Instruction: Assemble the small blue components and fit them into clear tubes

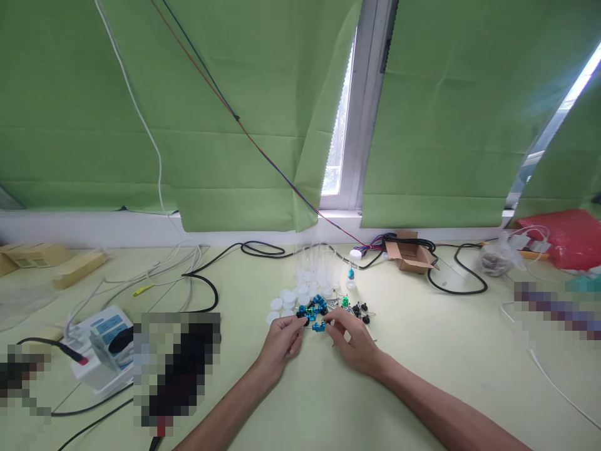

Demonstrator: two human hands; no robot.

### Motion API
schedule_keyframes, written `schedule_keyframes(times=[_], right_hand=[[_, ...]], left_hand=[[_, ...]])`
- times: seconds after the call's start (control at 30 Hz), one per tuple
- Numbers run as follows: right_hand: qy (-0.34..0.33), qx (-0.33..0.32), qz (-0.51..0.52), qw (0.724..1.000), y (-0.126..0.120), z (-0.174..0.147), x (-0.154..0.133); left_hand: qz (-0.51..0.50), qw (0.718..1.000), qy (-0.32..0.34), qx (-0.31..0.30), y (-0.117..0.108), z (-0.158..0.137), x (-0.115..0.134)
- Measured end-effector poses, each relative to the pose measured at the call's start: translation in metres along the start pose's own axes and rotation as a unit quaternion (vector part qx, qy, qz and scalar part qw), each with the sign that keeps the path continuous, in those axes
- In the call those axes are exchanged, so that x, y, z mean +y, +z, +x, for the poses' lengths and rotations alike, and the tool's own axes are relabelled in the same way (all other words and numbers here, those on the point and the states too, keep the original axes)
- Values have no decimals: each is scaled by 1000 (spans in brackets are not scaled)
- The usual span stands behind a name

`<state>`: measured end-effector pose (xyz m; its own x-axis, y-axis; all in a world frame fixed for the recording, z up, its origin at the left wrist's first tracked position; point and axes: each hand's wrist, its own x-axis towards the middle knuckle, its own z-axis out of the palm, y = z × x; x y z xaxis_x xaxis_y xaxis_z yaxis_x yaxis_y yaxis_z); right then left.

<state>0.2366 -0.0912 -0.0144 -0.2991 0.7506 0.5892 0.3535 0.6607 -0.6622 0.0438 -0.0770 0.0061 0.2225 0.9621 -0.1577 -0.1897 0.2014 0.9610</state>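
Observation:
My left hand (283, 336) is closed in a pinch, with a small black piece (307, 321) at its fingertips. My right hand (353, 341) has its thumb and fingers drawn together beside a small blue part (319, 326); what they grip is too small to make out. Just beyond both hands lies a pile of shiny blue parts (320, 302). To its right are a green part (345, 301) and several black knob-like pieces (365, 307) with thin metal stems. White round caps (276, 304) lie to the left of the pile.
Clear tubes (323, 266) stand behind the pile, near a capped tube (351, 275) with a blue piece inside. An open cardboard box (409, 255) sits at the back. Black cable (263, 249) loops along the wall. A white power strip (101, 344) with plugs stands left.

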Motion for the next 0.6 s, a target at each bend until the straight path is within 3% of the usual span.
schedule_keyframes(times=[0.6], right_hand=[[-7, -2, -9, 1000, 0, 0, 1]], left_hand=[[3, 1000, -6, -2, -1, 1, 0]])
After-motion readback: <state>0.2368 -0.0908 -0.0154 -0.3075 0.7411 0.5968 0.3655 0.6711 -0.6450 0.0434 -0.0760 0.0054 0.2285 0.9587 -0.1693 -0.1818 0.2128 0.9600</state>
